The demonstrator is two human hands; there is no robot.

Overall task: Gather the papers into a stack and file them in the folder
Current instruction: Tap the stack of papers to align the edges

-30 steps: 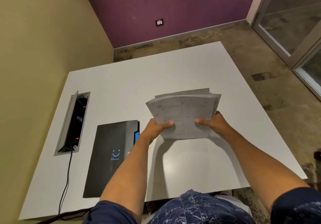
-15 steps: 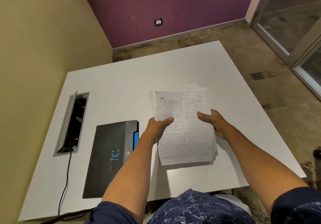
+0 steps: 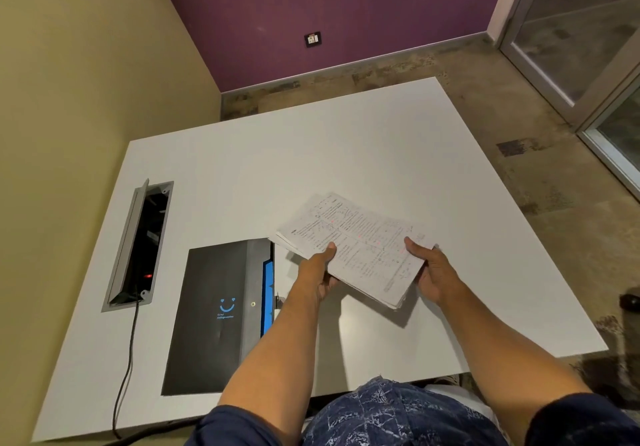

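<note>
A stack of printed papers [image 3: 356, 250] is held above the white table [image 3: 346, 154] by both hands, and its printed face is turned upward. The stack is tilted, with its far corner pointing away and to the left. The left hand [image 3: 317, 272] is clamped on the stack's left edge, with the thumb laid across the top sheet and the fingers underneath. The right hand [image 3: 431, 270] is clamped on the right edge in the same way, with its thumb on top. The sheets are slightly fanned at the near corner, where their edges are seen to be uneven. A shadow is cast on the table beneath them. A black folder [image 3: 216, 314] with a blue smiley mark lies closed and flat on the table just left of the left forearm, and blue dividers show along its right side. Further left, an open cable box [image 3: 140, 244] is set into the tabletop, and a black cable [image 3: 126, 373] runs from it toward the near edge.
</note>
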